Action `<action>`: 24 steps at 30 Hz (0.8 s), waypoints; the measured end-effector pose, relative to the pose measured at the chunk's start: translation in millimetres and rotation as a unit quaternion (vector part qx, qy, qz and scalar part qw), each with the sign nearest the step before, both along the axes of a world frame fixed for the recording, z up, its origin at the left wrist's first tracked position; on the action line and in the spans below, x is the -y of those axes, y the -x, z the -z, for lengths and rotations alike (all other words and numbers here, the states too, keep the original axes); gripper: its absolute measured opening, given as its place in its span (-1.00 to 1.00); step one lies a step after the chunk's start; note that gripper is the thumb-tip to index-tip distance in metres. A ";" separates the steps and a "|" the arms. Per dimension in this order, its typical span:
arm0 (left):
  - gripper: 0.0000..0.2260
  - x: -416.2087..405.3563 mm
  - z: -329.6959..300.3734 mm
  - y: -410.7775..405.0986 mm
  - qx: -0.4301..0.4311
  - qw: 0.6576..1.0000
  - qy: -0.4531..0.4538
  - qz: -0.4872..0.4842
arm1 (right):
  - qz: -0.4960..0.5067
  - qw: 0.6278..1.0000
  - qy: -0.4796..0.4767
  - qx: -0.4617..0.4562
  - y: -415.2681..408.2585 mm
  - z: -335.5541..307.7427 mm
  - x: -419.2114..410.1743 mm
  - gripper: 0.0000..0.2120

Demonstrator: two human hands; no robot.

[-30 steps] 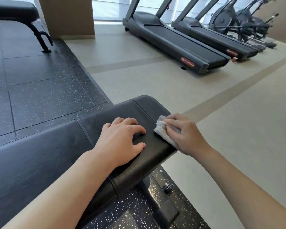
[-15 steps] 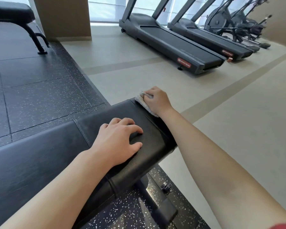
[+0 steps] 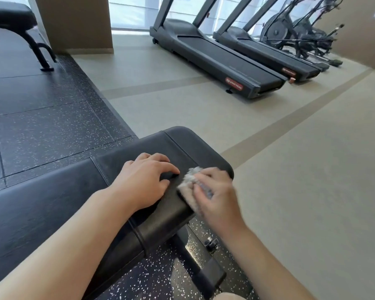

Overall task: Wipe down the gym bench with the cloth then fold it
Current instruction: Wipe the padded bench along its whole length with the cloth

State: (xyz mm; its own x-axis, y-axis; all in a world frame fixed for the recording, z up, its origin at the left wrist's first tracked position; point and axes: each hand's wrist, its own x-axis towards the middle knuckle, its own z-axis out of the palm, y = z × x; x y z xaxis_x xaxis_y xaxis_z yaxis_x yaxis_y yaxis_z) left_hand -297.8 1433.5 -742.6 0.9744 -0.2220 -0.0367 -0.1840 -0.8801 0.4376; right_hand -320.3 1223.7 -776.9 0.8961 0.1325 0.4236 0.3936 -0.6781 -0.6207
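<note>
The black padded gym bench point(image 3: 52, 198) runs from the lower left to its rounded end at the centre. My left hand point(image 3: 143, 180) rests on the pad near that end, fingers spread and slightly bent. Just right of it, my right hand point(image 3: 214, 195) grips a bunched white cloth point(image 3: 189, 180) and presses it onto the pad's near right edge. The hand is motion-blurred and covers most of the cloth.
The bench's metal foot point(image 3: 206, 271) stands on speckled black rubber flooring point(image 3: 41, 126). A beige floor point(image 3: 290, 180) spreads to the right. Two treadmills point(image 3: 214, 59) and exercise bikes point(image 3: 301, 37) line the back. Another bench point(image 3: 11, 20) stands at the far left.
My right hand has drawn the cloth back from the bench's far end to the near right edge, beside my left hand. The left hand has stayed in place.
</note>
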 end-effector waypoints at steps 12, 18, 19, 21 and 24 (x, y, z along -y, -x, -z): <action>-0.69 -34.3 4.4 -6.5 0.025 0.999 0.035 -0.009 | 0.023 1.000 -0.001 0.021 -38.5 5.7 8.0 -0.85; -0.63 -47.4 5.4 -16.5 0.030 0.997 0.056 -0.044 | 0.033 0.999 0.020 0.039 -13.3 4.0 -20.9 -0.84; -0.64 -46.6 6.6 -17.2 0.034 0.997 0.055 -0.044 | -0.002 0.999 0.027 0.043 2.1 5.0 -33.2 -0.85; -0.64 -44.9 8.4 -17.3 0.041 0.997 0.054 -0.042 | -0.092 0.994 0.034 0.044 33.5 9.3 -58.2 -0.86; -0.73 -50.5 7.6 -15.5 0.048 0.996 0.042 -0.055 | -0.165 0.985 0.010 0.036 40.8 10.3 -63.1 -0.82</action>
